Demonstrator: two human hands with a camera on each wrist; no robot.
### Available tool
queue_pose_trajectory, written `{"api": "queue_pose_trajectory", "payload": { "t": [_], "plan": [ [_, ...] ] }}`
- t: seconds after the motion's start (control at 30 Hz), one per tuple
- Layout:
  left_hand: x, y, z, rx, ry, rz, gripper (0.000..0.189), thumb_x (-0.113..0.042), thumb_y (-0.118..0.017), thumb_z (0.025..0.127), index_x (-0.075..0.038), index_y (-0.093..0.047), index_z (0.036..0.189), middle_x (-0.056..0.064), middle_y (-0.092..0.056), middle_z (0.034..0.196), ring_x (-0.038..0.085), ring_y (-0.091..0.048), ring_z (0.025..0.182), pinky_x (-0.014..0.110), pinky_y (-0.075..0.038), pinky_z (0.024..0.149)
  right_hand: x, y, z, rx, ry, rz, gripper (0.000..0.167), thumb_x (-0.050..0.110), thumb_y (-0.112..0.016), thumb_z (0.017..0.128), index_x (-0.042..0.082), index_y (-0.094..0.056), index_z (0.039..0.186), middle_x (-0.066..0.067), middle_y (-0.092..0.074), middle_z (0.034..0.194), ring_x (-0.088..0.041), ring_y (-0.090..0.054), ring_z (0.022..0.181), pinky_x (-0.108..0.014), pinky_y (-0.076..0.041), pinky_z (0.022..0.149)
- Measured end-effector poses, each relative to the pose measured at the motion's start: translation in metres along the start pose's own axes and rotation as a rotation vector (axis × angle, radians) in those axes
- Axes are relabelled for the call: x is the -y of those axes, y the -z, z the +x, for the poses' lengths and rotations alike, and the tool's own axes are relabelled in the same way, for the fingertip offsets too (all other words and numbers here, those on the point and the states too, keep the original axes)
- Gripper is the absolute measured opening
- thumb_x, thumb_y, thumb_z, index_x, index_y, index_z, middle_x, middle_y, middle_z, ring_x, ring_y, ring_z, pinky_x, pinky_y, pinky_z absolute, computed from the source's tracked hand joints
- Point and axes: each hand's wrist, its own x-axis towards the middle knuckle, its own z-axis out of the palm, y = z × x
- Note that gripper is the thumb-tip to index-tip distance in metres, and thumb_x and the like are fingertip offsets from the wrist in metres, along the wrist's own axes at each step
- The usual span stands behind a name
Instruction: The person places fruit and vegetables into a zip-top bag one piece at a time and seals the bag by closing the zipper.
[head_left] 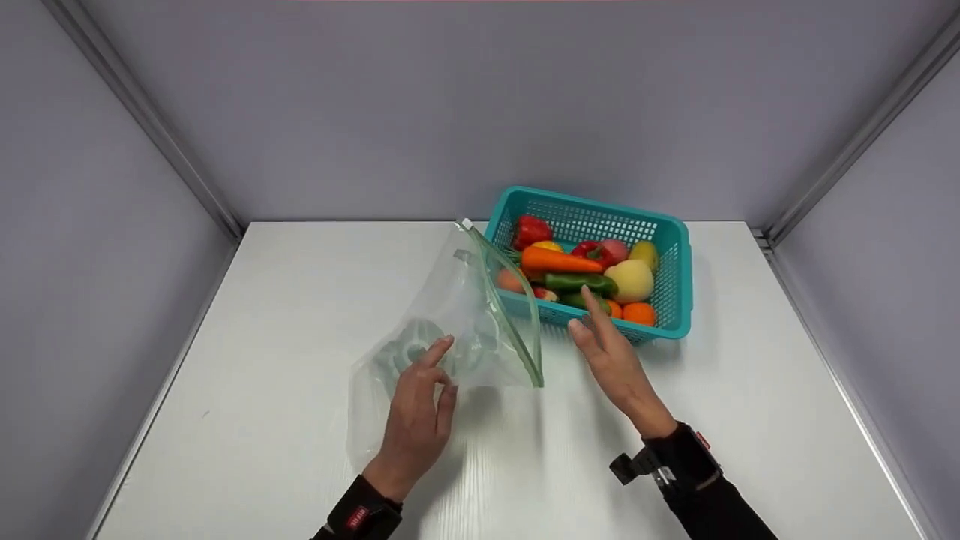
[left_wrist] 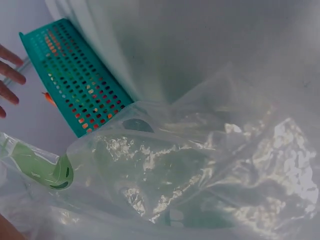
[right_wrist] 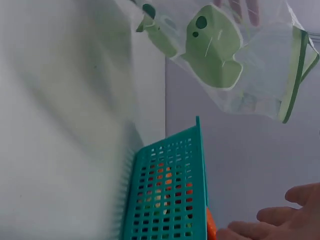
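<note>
A clear zip bag (head_left: 465,307) with green printed shapes leans over the white table, its green-edged mouth facing right and its slider at the top. My left hand (head_left: 420,409) is at the bag's near side, index finger stretched out and the others loosely bent. Through the plastic in the right wrist view, some left-hand fingers (right_wrist: 245,9) show. My right hand (head_left: 611,364) reaches toward the front rim of a teal basket (head_left: 679,285), fingers spread and nothing held. Its fingertips overlap a green pepper (head_left: 577,283) there.
The basket holds several pieces of produce, among them a carrot (head_left: 559,260), a red pepper (head_left: 532,231), a pale yellow round fruit (head_left: 630,280) and an orange (head_left: 639,313). Grey walls (head_left: 480,112) enclose the table's back and sides.
</note>
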Motion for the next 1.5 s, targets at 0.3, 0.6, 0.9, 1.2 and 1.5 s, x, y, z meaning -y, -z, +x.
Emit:
{"api": "queue_pose_trajectory", "payload": {
  "t": [0.3, 0.6, 0.9, 1.2, 1.5],
  "plan": [
    [-0.006, -0.01, -0.01, 0.042, -0.007, -0.027, 0.024, -0.019, -0.047, 0.111, -0.001, -0.053, 0.097, 0.018, -0.057, 0.146, 0.034, -0.057, 0.132, 0.035, -0.041, 0.113, 0.007, -0.022, 0.018, 0.066, -0.089, 0.216, 0.069, 0.035, -0.062, 0.105, 0.005, -0.034, 0.161, -0.021, -0.06, 0.143, -0.033, -0.07, 0.116, -0.043, -0.058, 0.094],
    [-0.005, -0.009, -0.019, 0.095, 0.029, -0.043, 0.026, -0.025, -0.048, 0.11, 0.0, -0.054, 0.103, 0.017, -0.053, 0.151, 0.032, -0.056, 0.133, 0.034, -0.042, 0.11, 0.008, -0.029, 0.019, -0.022, -0.082, 0.194, 0.029, 0.013, -0.062, 0.103, -0.002, -0.071, 0.126, -0.01, -0.078, 0.095, -0.013, -0.072, 0.078, -0.026, -0.061, 0.077],
    [-0.032, -0.002, 0.04, 0.095, 0.167, -0.068, 0.06, -0.055, -0.042, 0.108, 0.001, -0.05, 0.128, 0.021, -0.039, 0.16, 0.033, -0.05, 0.139, 0.052, -0.048, 0.105, 0.025, -0.028, 0.013, -0.062, -0.008, 0.188, 0.028, 0.016, -0.069, 0.101, 0.0, -0.073, 0.123, -0.01, -0.079, 0.098, -0.02, -0.074, 0.083, -0.026, -0.061, 0.075],
    [-0.042, -0.015, 0.108, 0.163, 0.212, 0.239, 0.069, -0.06, -0.069, 0.093, 0.001, -0.054, 0.123, 0.022, -0.045, 0.149, 0.034, -0.056, 0.123, 0.045, -0.056, 0.093, 0.029, -0.034, 0.009, -0.07, 0.019, 0.187, 0.03, 0.016, -0.069, 0.101, 0.0, -0.072, 0.126, -0.01, -0.079, 0.096, -0.022, -0.076, 0.08, -0.029, -0.062, 0.073],
    [-0.041, -0.018, 0.107, 0.2, 0.268, 0.252, 0.075, -0.025, -0.076, 0.086, 0.007, -0.043, 0.145, 0.027, -0.043, 0.151, 0.047, -0.044, 0.14, 0.054, -0.042, 0.113, 0.024, -0.03, 0.006, -0.056, 0.052, 0.156, 0.031, 0.017, -0.067, 0.102, 0.0, -0.07, 0.128, -0.011, -0.078, 0.102, -0.022, -0.076, 0.083, -0.026, -0.061, 0.074]
  ]
}}
